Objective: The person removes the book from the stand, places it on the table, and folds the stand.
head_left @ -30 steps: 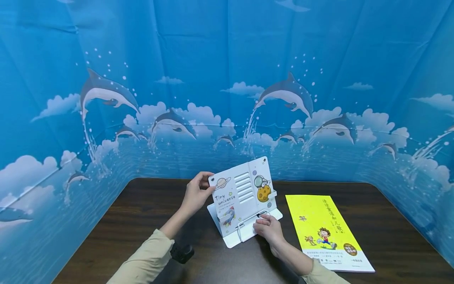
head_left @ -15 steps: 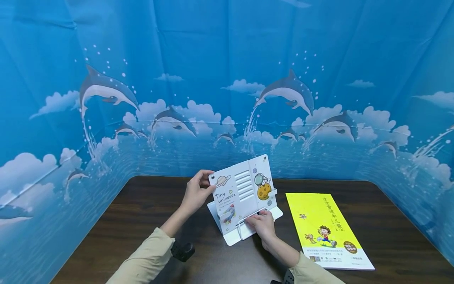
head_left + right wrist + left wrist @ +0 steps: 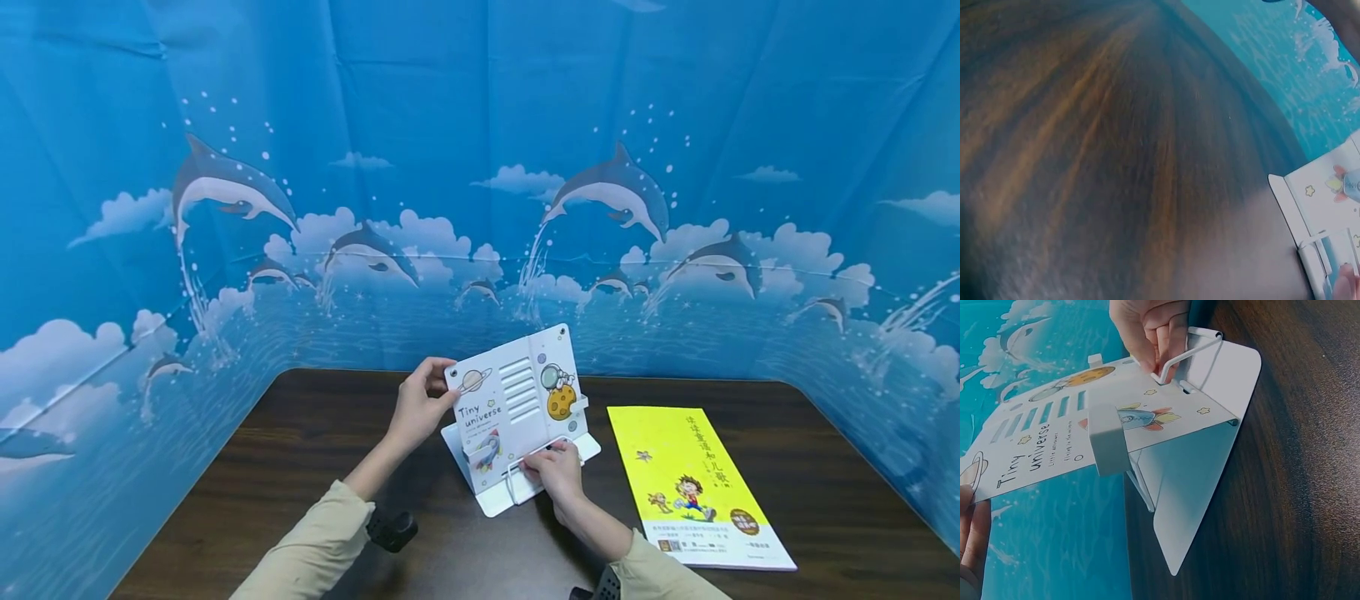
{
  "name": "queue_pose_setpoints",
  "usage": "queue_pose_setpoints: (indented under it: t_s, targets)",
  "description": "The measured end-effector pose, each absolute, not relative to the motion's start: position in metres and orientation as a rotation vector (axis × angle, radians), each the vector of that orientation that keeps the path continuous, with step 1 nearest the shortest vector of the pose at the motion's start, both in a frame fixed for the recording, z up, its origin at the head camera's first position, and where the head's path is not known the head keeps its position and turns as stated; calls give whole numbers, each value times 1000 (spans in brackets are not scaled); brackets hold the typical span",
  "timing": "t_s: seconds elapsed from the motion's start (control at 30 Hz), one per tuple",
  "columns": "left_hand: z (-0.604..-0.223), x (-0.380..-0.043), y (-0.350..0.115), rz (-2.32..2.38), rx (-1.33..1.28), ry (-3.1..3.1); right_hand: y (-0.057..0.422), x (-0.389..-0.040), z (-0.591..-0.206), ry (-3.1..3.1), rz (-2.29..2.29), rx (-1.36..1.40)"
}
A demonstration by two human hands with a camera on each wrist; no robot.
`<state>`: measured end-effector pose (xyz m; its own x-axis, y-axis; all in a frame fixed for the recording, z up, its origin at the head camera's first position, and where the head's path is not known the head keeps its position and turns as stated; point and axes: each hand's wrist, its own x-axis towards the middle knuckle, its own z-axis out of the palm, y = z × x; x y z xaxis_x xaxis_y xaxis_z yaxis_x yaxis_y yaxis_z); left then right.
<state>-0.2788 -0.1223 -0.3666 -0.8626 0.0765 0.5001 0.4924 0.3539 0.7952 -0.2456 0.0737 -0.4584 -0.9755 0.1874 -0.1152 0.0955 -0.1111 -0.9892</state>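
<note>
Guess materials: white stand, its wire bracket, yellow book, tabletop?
White stand: likely painted sheet metal, given thin flat panels; smooth satin white. Rigid plastic possible.
Wire bracket: probably coated metal, since it's a slim bent rod; smooth white.
Yellow book: paper, judging by the printed cover; looks smooth.
Tabletop: wood or wood-look laminate; dark grain, soft sheen.

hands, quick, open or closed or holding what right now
Left hand: closed, holding the stand by its upper left corner.
Right hand: closed, pinching the stand's wire.
</note>
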Motion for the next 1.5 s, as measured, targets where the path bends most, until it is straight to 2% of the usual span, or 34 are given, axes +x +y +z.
queue_pose_setpoints:
  t_s: [0.67,1.0,1.23,1.5]
  targets:
    - [-374,-260,-106,-1525,-500,-2169,96,-264,-456,-2408,2052,-318]
    - [-358,-227,-89,-1561,-579,-2094,108,-276,-452,-2467,2040,-239]
    - [-379,-235,-88,-1554,-578,-2118,114,-285,-451,-2570,2005,-129]
    - [-383,-236,-83,-1509,-637,-2145,125,-296,-447,-2682,1973,-16]
